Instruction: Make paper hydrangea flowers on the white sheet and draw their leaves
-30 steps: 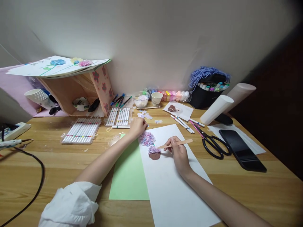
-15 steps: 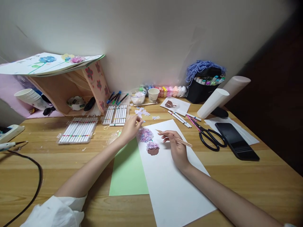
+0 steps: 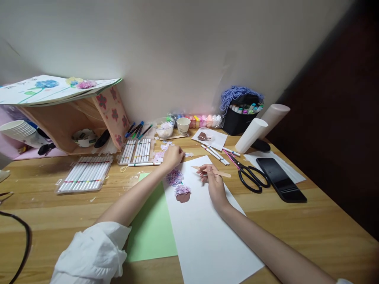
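Only the head view here, so I'm putting the brown disc (image 3: 182, 197) at the middle of the clock, with 12 toward the wall. It's on the upper left part of the white sheet (image 3: 213, 232), topped with purple bits, and a round purple patch (image 3: 174, 177) sits just off it at 11.

Right hand (image 3: 214, 181) is at 2, thumb and fingers pinching a wooden stick (image 3: 217, 173). The thin end points in over the sheet; can't tell if it's touching the paper. Left hand (image 3: 175, 157) is between 11 and 12, fingers curled and bunched down by the paper scraps (image 3: 166, 146). Fingertips are hidden from here, so no clue if it's got one.

Edges: the white sheet's left side overlaps the green sheet (image 3: 154, 236) around 7, and the right forearm crosses its right side at 4. Loose markers (image 3: 214, 154) lie at 1, scissors (image 3: 253, 177) between 2 and 3, phone (image 3: 281, 179) further out. Elbow room is plain wood: the tabletop (image 3: 319, 225) runs on from 3 to 4, plus a stretch near 9 below the marker case (image 3: 84, 174).
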{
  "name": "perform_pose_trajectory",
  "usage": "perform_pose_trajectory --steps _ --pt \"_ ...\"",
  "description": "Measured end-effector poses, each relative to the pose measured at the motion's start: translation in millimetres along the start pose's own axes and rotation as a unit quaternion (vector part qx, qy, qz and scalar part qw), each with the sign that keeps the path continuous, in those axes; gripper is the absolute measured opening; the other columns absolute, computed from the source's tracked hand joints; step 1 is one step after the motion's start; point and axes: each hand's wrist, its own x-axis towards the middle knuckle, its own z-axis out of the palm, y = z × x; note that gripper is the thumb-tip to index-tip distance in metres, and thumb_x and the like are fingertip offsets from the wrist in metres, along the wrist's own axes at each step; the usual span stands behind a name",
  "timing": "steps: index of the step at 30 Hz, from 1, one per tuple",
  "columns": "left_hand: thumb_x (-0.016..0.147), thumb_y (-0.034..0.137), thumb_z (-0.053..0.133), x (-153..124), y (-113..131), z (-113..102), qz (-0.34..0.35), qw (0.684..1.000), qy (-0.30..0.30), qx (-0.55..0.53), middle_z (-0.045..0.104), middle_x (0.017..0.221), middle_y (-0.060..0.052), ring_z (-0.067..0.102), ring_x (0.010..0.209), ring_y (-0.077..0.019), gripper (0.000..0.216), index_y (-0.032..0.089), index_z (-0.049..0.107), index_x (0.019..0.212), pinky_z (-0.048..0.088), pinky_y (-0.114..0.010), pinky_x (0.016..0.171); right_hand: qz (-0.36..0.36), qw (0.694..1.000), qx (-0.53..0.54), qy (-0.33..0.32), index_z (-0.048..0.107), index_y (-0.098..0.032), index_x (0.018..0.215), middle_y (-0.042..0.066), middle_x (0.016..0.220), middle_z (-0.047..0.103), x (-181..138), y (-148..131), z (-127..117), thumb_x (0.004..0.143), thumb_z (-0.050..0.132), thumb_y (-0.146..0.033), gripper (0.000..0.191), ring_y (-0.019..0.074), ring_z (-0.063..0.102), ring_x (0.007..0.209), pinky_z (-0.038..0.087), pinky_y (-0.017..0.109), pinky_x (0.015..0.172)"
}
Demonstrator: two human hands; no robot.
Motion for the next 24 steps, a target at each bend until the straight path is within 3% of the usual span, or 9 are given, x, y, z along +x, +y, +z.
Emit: perform_pose_trajectory --steps 4,9,15,21,24 --pt "0.085 0.025 0.053 0.0 -2.5 -3.5 -0.016 1.0 -0.001 -0.021 0.068 0.08 -0.008 0.061 0.076 -0.0214 0.017 0.017 0.062 0.073 0.043 -0.03 0.067 -0.004 1.0 0.009 -0.001 0.058 -0.021 0.082 0.003 0.076 0.063 0.3 0.8 -0.1 0.089 0.046 -0.052 0.034 0.0137 0.057 0.066 0.043 0.023 0.052" --pt "0.086 0.026 0.053 -2.5 -4.7 -12.0 -0.002 1.0 0.006 -0.027 0.068 0.087 -0.008 0.061 0.083 -0.0215 0.016 0.017 0.062 0.077 0.044 -0.031 0.073 -0.011 1.0 0.004 -0.003 0.058 -0.021 0.082 0.003 0.077 0.063 2.2 1.2 -0.4 0.089 0.046 -0.052 0.034 0.0139 0.058 0.068 0.044 0.023 0.052" --pt "0.078 0.021 0.062 2.7 -4.1 4.6 0.022 0.999 -0.011 -0.046 0.068 0.077 -0.007 0.061 0.077 -0.0201 0.01 0.017 0.062 0.069 0.044 -0.03 0.072 -0.016 1.0 0.001 0.005 0.057 -0.021 0.082 0.002 0.076 0.064 4.4 3.2 -1.0 0.089 0.046 -0.052 0.034 0.0132 0.058 0.066 0.043 0.022 0.05" --pt "0.089 0.026 0.049 -14.8 3.7 -4.8 0.031 0.995 0.055 -0.08 0.066 0.091 -0.007 0.058 0.086 -0.0187 0.013 0.017 0.057 0.083 0.043 -0.031 0.078 -0.029 0.999 0.016 0.035 0.057 -0.021 0.087 0.004 0.084 0.068 18.7 1.8 -8.4 0.088 0.047 -0.052 0.033 0.0123 0.061 0.066 0.048 0.022 0.053" --pt "0.09 0.028 0.049 -38.0 15.4 -19.0 0.088 0.986 0.087 -0.114 0.063 0.091 -0.004 0.056 0.089 -0.0177 0.012 0.019 0.054 0.085 0.043 -0.03 0.08 -0.04 0.999 0.028 0.024 0.056 -0.021 0.095 0.006 0.093 0.071 24.0 -1.5 -10.7 0.088 0.047 -0.052 0.033 0.0143 0.066 0.073 0.054 0.026 0.062"
